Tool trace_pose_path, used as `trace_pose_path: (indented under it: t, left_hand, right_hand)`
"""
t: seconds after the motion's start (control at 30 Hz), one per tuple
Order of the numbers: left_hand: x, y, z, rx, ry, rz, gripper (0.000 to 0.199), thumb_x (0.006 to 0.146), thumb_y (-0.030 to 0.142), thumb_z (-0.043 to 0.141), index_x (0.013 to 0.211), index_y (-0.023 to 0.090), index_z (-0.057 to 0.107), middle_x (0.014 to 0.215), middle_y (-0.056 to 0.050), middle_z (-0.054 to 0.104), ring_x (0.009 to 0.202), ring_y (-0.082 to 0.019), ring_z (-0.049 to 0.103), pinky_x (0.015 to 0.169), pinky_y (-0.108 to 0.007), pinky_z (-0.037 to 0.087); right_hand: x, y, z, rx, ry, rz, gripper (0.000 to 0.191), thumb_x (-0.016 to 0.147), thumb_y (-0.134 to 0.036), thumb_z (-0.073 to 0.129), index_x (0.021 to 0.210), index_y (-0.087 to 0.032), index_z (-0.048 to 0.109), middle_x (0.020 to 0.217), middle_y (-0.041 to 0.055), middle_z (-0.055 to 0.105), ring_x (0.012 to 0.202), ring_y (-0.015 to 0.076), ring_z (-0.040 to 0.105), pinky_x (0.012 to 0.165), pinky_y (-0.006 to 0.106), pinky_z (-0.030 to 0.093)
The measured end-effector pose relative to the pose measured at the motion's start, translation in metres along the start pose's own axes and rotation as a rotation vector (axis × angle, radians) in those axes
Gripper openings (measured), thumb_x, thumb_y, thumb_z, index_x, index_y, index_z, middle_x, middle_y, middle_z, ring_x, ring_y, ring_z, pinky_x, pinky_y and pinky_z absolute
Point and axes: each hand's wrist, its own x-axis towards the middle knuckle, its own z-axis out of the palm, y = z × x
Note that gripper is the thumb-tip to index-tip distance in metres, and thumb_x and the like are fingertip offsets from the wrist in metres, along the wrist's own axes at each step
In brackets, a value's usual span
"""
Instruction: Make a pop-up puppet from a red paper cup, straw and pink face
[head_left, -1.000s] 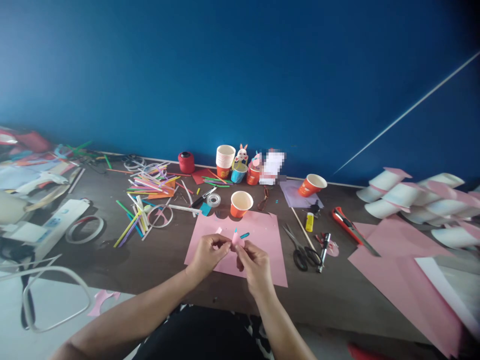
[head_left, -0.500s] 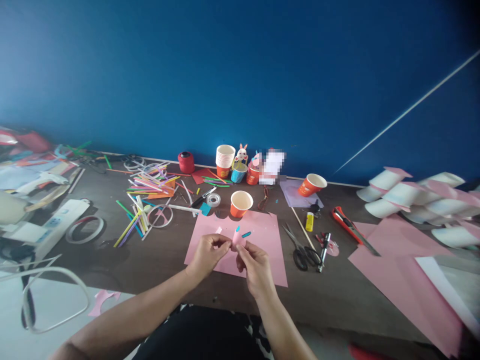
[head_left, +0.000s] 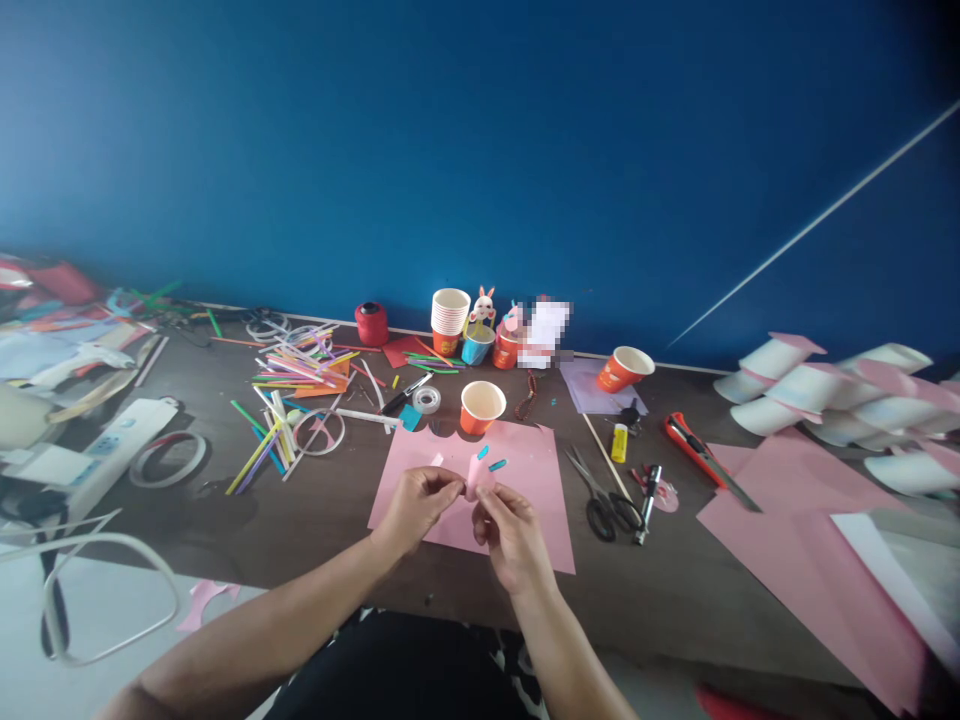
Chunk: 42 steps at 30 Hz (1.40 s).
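Between my two hands is a small pink paper cutout (head_left: 478, 474) with blue strips like ears at its top. My left hand (head_left: 420, 505) pinches its left edge between thumb and finger. On the other side, my right hand (head_left: 514, 530) is closed on the right edge. Part of the cutout is hidden by my fingers. Under both hands lies a pink paper sheet (head_left: 540, 500) with scalloped cuts along its far edge. Just beyond it stands an orange paper cup (head_left: 482, 415), upright, its pale inside showing.
Scissors (head_left: 604, 505), a red utility knife (head_left: 694, 450) and a yellow glue stick (head_left: 619, 443) lie to the right. A heap of coloured strips (head_left: 307, 365) is at left. Stacked cups (head_left: 450, 320) and a rabbit-topped cup (head_left: 478, 345) stand near the wall.
The pink cutout has turned slightly between my fingers, so its two blue strips now lean to the right and show more fully. Both hands stay almost in place.
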Motion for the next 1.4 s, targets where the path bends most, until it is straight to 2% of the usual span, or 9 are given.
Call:
trace_pose_path:
  t: [0.27, 0.6, 0.73, 0.87, 1.03, 1.17, 1.27, 1.33, 1.4]
  left_hand:
    - [0.002, -0.004, 0.0, -0.149, -0.048, -0.112, 0.025, 0.065, 0.036, 0.064, 0.072, 0.011, 0.061, 0.052, 0.004, 0.047, 0.036, 0.0, 0.025, 0.035, -0.015, 0.018]
    - [0.004, -0.003, 0.0, -0.152, -0.051, -0.122, 0.027, 0.062, 0.037, 0.065, 0.067, 0.012, 0.058, 0.055, 0.003, 0.051, 0.036, 0.0, 0.026, 0.034, -0.015, 0.018]
    - [0.004, -0.005, 0.001, -0.033, -0.004, -0.021, 0.023, 0.063, 0.034, 0.064, 0.067, 0.012, 0.06, 0.056, 0.001, 0.056, 0.042, -0.004, 0.039, 0.039, -0.017, 0.028]
    - [0.002, -0.006, 0.001, 0.101, 0.029, 0.098, 0.018, 0.066, 0.03, 0.062, 0.067, 0.012, 0.063, 0.062, -0.003, 0.062, 0.058, -0.011, 0.052, 0.055, -0.021, 0.04]
    - [0.0, -0.007, 0.002, 0.235, 0.042, 0.155, 0.015, 0.069, 0.027, 0.059, 0.066, 0.012, 0.063, 0.062, -0.004, 0.062, 0.058, -0.012, 0.052, 0.056, -0.023, 0.039]
    - [-0.001, -0.006, 0.003, 0.261, 0.06, 0.197, 0.015, 0.068, 0.027, 0.06, 0.066, 0.013, 0.063, 0.062, -0.003, 0.061, 0.058, -0.011, 0.05, 0.054, -0.022, 0.037]
    - [0.0, -0.004, 0.004, 0.117, 0.022, 0.102, 0.02, 0.063, 0.029, 0.065, 0.075, 0.013, 0.062, 0.066, -0.002, 0.061, 0.055, -0.009, 0.047, 0.05, -0.02, 0.034]
    - [0.0, -0.002, 0.004, -0.049, -0.059, -0.029, 0.026, 0.063, 0.031, 0.065, 0.083, 0.014, 0.06, 0.069, -0.001, 0.06, 0.05, -0.006, 0.042, 0.044, -0.018, 0.028]
    - [0.0, -0.001, 0.003, -0.201, -0.14, -0.161, 0.025, 0.065, 0.032, 0.064, 0.083, 0.014, 0.059, 0.068, 0.001, 0.057, 0.047, -0.004, 0.037, 0.039, -0.016, 0.021]
  right_hand:
    - [0.001, 0.0, 0.0, -0.019, 0.003, -0.004, 0.024, 0.068, -0.037, 0.064, 0.067, -0.014, 0.06, 0.045, -0.0048, 0.044, 0.037, 0.0064, 0.038, 0.037, 0.019, 0.027]
    - [-0.002, -0.004, 0.002, -0.188, -0.023, -0.078, 0.025, 0.07, -0.039, 0.061, 0.069, -0.014, 0.057, 0.042, -0.0064, 0.041, 0.036, 0.005, 0.033, 0.037, 0.019, 0.027]
    - [-0.003, -0.002, 0.002, -0.238, 0.006, -0.101, 0.025, 0.07, -0.039, 0.061, 0.068, -0.015, 0.056, 0.041, -0.0068, 0.04, 0.036, 0.0053, 0.034, 0.036, 0.019, 0.027]
    - [-0.004, 0.005, -0.001, -0.29, 0.015, -0.151, 0.023, 0.071, -0.038, 0.061, 0.068, -0.016, 0.055, 0.042, -0.0066, 0.04, 0.037, 0.0059, 0.036, 0.038, 0.019, 0.029]
    - [-0.004, 0.008, -0.004, -0.353, 0.042, -0.193, 0.02, 0.072, -0.034, 0.06, 0.067, -0.016, 0.054, 0.043, -0.0064, 0.04, 0.039, 0.0062, 0.037, 0.039, 0.019, 0.029]
    - [-0.004, 0.007, -0.004, -0.286, 0.042, -0.144, 0.019, 0.072, -0.033, 0.061, 0.068, -0.015, 0.057, 0.042, -0.0064, 0.04, 0.039, 0.0059, 0.036, 0.039, 0.018, 0.028]
    - [-0.004, 0.005, -0.002, -0.088, 0.039, -0.063, 0.019, 0.071, -0.033, 0.061, 0.068, -0.014, 0.057, 0.044, -0.0051, 0.045, 0.038, 0.0053, 0.036, 0.038, 0.018, 0.027]
    - [-0.003, 0.003, -0.002, 0.021, 0.026, -0.03, 0.019, 0.07, -0.032, 0.062, 0.068, -0.015, 0.057, 0.049, -0.0036, 0.049, 0.038, 0.0051, 0.037, 0.037, 0.018, 0.027]
    - [-0.003, 0.003, -0.002, 0.064, 0.018, -0.014, 0.019, 0.069, -0.032, 0.064, 0.067, -0.014, 0.057, 0.053, -0.0026, 0.052, 0.037, 0.0047, 0.038, 0.036, 0.018, 0.028]
